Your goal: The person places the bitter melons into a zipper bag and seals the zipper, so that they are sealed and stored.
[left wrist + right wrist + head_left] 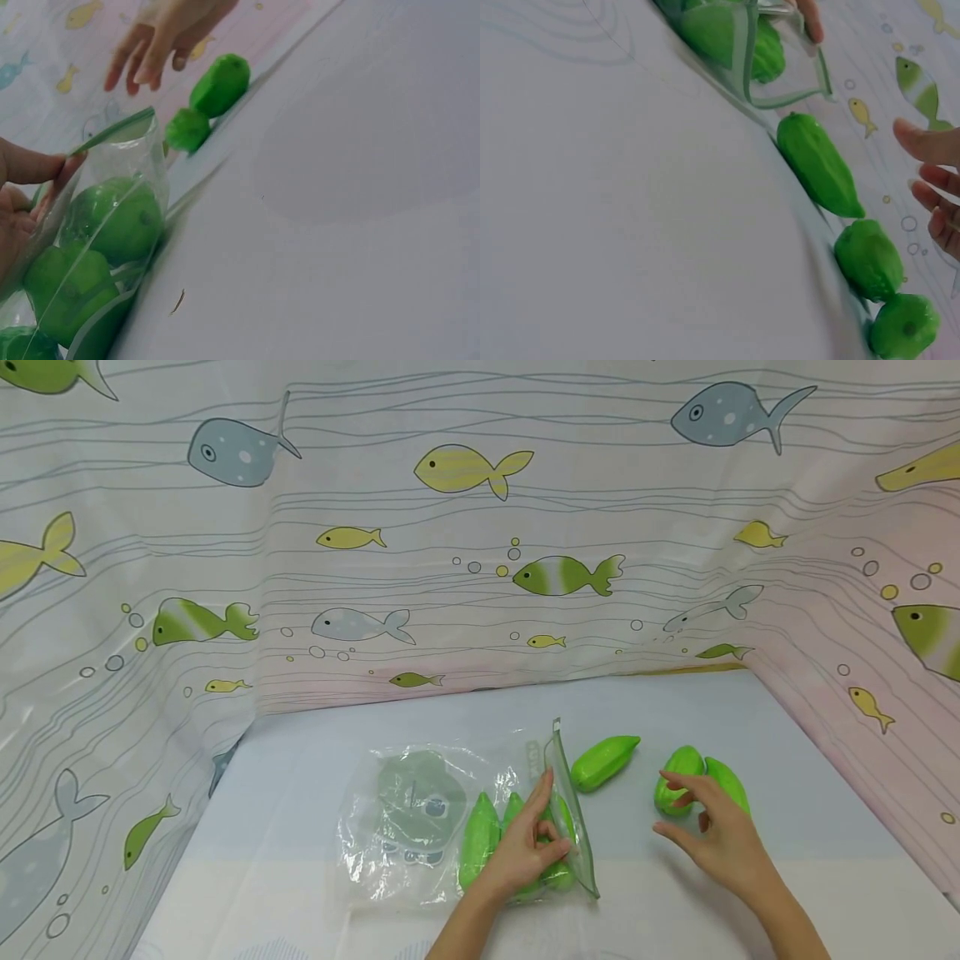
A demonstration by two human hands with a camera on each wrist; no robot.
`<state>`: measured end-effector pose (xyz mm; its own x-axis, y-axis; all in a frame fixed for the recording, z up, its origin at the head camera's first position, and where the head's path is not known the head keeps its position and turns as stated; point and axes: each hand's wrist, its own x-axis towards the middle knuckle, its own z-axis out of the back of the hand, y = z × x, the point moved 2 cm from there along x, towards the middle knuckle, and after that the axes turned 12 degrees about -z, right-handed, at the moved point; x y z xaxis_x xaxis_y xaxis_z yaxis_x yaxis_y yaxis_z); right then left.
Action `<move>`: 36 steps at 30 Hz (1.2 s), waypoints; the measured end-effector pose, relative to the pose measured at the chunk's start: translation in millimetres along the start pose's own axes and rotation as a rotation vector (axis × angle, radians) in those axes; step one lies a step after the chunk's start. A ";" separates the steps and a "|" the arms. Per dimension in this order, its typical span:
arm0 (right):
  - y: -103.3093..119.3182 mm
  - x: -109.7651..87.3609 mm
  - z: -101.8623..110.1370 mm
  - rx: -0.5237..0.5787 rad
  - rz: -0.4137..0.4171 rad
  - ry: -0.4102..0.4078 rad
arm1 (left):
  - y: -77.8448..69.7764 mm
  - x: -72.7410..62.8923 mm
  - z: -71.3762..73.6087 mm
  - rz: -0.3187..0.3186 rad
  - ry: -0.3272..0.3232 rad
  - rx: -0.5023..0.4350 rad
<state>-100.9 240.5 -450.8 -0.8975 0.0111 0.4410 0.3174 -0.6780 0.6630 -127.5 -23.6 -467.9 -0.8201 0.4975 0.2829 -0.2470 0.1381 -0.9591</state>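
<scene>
A clear zip bag (367, 877) with a printed green cartoon figure lies on the table, its green-edged mouth facing right. Inside are several green elongated fruits (478, 843) with pointed tips, papaya-like and glossy. My left hand (521, 852) lies over the bag; in the left wrist view its thumb and finger pinch the rim (124, 129), keeping the mouth parted. My right hand (723, 847) hovers empty at the right, thumb and fingers spread apart, near two more green fruits (681, 777) that lie side by side. Another green fruit (606, 762) lies just beyond the bag's mouth.
A pale table (285, 777) carries everything. Behind it and along both sides hangs a curtain (465, 610) printed with fish and wavy lines. Its lower edge meets the table's back.
</scene>
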 end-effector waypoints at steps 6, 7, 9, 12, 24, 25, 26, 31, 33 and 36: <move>-5.3 -1.3 4.6 -0.027 0.016 -0.001 | 0.6 0.0 0.0 0.000 -0.001 -0.001; -5.8 -1.5 5.7 -0.030 0.014 -0.006 | 0.6 0.1 -0.1 0.000 -0.001 -0.003; -7.3 -1.9 8.0 -0.025 0.000 -0.021 | 0.0 0.2 -0.2 -0.001 -0.001 -0.005; -9.8 -1.5 12.7 -0.022 -0.012 -0.037 | -0.7 0.0 -0.2 -0.002 0.001 -0.007; -16.6 -2.2 26.4 -0.047 -0.058 -0.063 | -1.7 -0.5 0.0 0.010 0.003 0.003; -16.9 -2.4 26.8 -0.047 -0.068 -0.060 | -1.5 -0.6 -0.1 0.012 -0.001 -0.002; -17.4 -2.4 27.4 -0.046 -0.075 -0.058 | -1.2 -0.6 -0.2 0.014 -0.004 -0.005; -21.1 -3.9 30.7 -0.058 -0.112 -0.047 | -0.9 0.0 -1.1 0.015 -0.004 -0.004; -22.2 -4.6 31.8 -0.061 -0.123 -0.041 | -1.0 0.1 -1.0 0.013 -0.001 0.002; -23.4 -5.2 33.5 -0.062 -0.120 -0.041 | -1.2 -0.2 -0.8 0.013 0.002 0.010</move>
<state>-93.4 280.9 -448.3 -0.9142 0.1242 0.3857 0.1877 -0.7139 0.6747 -126.7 -23.1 -466.9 -0.8221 0.5010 0.2706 -0.2418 0.1232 -0.9625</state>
